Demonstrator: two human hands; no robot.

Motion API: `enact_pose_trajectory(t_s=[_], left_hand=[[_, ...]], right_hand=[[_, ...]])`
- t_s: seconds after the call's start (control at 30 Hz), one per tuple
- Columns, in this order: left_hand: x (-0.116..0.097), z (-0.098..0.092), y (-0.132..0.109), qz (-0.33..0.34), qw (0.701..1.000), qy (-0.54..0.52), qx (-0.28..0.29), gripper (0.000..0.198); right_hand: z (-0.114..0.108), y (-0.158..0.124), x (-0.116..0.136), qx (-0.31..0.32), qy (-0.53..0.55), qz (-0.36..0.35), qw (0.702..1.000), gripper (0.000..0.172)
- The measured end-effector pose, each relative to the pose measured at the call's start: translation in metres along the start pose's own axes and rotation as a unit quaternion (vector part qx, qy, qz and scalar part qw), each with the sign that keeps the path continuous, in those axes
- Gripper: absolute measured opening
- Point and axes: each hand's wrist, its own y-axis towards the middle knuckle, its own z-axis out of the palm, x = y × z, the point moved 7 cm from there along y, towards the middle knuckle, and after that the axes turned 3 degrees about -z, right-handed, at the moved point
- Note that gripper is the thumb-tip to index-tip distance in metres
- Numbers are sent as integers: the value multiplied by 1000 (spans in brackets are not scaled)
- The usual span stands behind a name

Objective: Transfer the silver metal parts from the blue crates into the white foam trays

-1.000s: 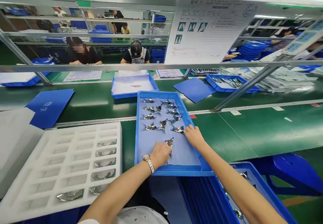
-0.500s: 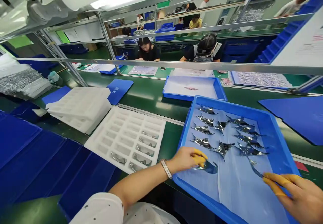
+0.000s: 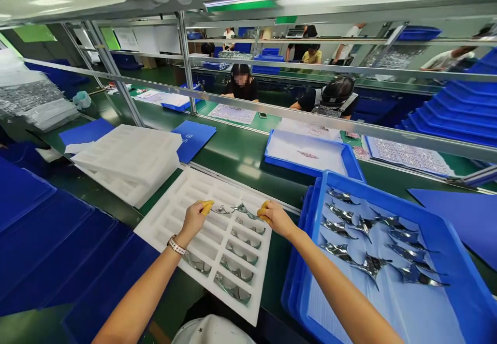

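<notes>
My left hand (image 3: 195, 221), with yellow finger covers, is closed in a pinch over the white foam tray (image 3: 182, 174). A shiny curved lens-like piece (image 3: 222, 210) extends from its fingertips. Facing it, my right hand (image 3: 275, 218), also in yellow finger covers, pinches another shiny curved piece (image 3: 244, 209) by its outer end. Both pieces hang above the tray's upper slots, their inner tips close together. Several similar pieces sit in the tray's right column, and one lens piece (image 3: 197, 263) lies in a slot lower left.
On the right, a stacked blue tray (image 3: 310, 282) holds several shiny pieces on a white liner. Stacked white foam trays (image 3: 128, 152) stand left. Behind are a shallow blue tray (image 3: 267, 153) and a metal rail (image 3: 233, 100). Two people (image 3: 241, 88) sit across the bench.
Both hands have moved left from the blue tray to above the white foam tray, carrying shiny pieces. The camera view has shifted as well.
</notes>
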Motion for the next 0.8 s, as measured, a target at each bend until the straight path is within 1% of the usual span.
enact_pose_trajectory(t_s=[0.07,0.13,0.2,0.27,0.37,0.43,0.53,0.63,0.73,0.8], left_hand=[[18,-7,1,-14,1000,13,-6,30],[28,-3,3,-21,1000,12,-4,29],[29,6,8,-14,1000,5,7,27],[24,12,16,4,1000,3,9,25],[15,10,32,31,999,4,-8,24],[12,5,43,35,999,-2,-16,25],[13,1,55,26,999,-15,-18,25],[15,6,60,20,999,-28,-8,27],[19,14,60,12,999,-29,6,27],[22,20,60,2,999,-30,13,27]], right_hand=[[1,9,7,-5,18,-16,1000,30],[-5,13,16,-29,51,-28,998,30],[-12,13,20,-54,77,-35,995,30],[-19,7,14,-56,61,-26,996,29],[-20,-6,-9,-20,-19,10,1000,31],[-12,-13,-22,33,-67,27,997,34],[4,-15,-31,104,-93,33,990,35],[12,-11,-32,125,-76,22,989,34],[14,-8,-33,132,-59,15,989,33],[17,-5,-35,145,-66,21,987,30]])
